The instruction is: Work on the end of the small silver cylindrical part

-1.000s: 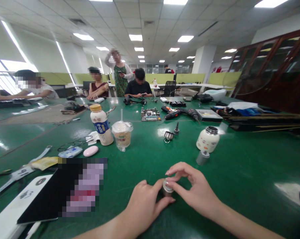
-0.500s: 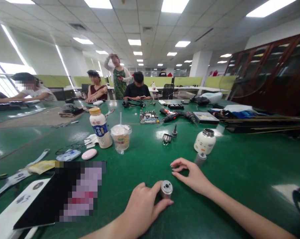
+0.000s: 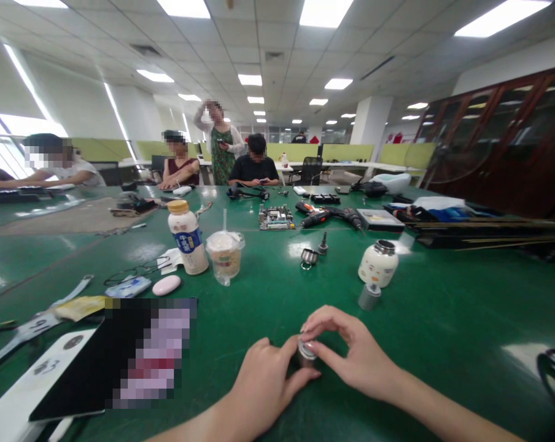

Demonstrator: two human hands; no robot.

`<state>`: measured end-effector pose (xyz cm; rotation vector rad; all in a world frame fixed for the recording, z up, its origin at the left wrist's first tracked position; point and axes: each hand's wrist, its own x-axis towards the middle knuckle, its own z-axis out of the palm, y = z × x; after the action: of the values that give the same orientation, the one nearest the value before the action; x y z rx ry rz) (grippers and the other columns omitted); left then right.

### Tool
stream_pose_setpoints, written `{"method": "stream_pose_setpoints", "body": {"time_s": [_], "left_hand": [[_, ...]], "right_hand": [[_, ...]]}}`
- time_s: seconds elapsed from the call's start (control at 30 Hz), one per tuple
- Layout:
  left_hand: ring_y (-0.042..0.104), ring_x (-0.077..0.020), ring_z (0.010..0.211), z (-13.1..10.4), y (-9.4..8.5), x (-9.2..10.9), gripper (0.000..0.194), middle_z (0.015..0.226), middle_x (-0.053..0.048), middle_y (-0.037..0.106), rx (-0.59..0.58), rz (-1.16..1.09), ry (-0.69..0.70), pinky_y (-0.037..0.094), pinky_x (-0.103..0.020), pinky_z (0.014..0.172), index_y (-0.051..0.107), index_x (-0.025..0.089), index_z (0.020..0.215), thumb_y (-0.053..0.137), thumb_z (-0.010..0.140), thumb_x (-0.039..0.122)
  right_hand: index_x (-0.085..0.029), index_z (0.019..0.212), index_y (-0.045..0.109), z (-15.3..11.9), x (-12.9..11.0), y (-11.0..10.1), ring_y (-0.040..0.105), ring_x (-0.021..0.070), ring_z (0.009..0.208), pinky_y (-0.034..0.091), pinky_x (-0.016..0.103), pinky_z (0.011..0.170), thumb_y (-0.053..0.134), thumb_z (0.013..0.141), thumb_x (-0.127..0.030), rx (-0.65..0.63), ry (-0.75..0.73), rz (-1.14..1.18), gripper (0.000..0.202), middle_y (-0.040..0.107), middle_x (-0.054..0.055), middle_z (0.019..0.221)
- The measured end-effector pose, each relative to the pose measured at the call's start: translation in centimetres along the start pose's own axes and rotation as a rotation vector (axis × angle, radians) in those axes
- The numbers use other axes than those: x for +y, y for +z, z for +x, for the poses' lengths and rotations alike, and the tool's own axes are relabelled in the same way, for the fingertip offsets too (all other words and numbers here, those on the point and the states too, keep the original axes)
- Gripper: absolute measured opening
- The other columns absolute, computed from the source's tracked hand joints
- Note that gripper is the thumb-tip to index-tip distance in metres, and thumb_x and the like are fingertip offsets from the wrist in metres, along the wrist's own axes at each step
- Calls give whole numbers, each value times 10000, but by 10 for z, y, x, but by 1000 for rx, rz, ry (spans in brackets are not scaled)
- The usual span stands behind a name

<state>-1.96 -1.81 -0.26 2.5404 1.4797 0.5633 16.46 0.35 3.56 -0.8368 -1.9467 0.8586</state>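
left hand (image 3: pixel 261 377) grips metal cylinder (image 3: pixel 307 359) | right hand (image 3: pixel 358 353) at its top | green table (image 3: pixel 268 301) below

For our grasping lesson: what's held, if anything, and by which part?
A small metal cylinder, held by its side in the left grip, between thumb and forefinger; the right grip is at its top.

Bright ceiling lights (image 3: pixel 326 12); brown cabinets (image 3: pixel 498 132)
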Motion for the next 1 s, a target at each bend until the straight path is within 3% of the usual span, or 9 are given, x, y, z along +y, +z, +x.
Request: {"method": "stream_pose_setpoints", "body": {"time_s": [0.2,0.3,0.4,0.5,0.63,0.83,1.0], "left_hand": [[675,-254,703,0,-3,3,316,818,0,754,-7,14,2,459,-309,649,605,279,1142,614,896,478],[674,-249,705,0,-3,3,295,809,-1,752,-5,14,5,455,-301,648,614,271,1126,622,896,457],[677,-252,720,1,-2,2,290,849,-5,757,-13,0,6,463,-312,664,610,263,1127,619,902,444],[678,-256,722,1,-2,1,316,846,-9,755,-5,13,-3,464,-310,654,606,264,1140,626,893,459],[665,-243,683,1,-2,1,317,739,-4,731,19,65,-2,444,-282,616,638,262,1078,615,882,511],[667,-239,685,1,-3,3,329,754,-11,736,6,66,-15,441,-279,620,637,260,1093,619,881,510],[661,-251,704,0,-2,2,328,769,-9,738,-6,62,-16,441,-289,630,630,263,1103,606,889,510]], "right_hand": [[-228,1005,579,4,3,-6,646,148,676,538,307,701,689,819,-204,226,-30,-46,217,646,2,858],[-235,1020,580,3,2,-3,682,183,809,531,348,814,731,756,-153,176,-22,-53,315,667,16,939],[-240,992,608,1,1,5,698,180,824,542,343,816,711,748,-104,121,28,-39,298,681,14,971],[-240,958,605,2,4,6,704,163,786,567,325,794,705,785,-138,176,17,40,224,681,6,934],[-234,985,562,10,23,-11,717,187,833,565,368,858,720,806,-229,301,27,57,239,687,17,924],[-183,920,649,18,59,-30,738,212,776,602,383,768,755,751,-248,167,124,19,210,729,45,897],[-209,951,572,15,31,-21,740,201,851,587,361,840,733,798,-273,203,81,102,230,710,36,937]]}}
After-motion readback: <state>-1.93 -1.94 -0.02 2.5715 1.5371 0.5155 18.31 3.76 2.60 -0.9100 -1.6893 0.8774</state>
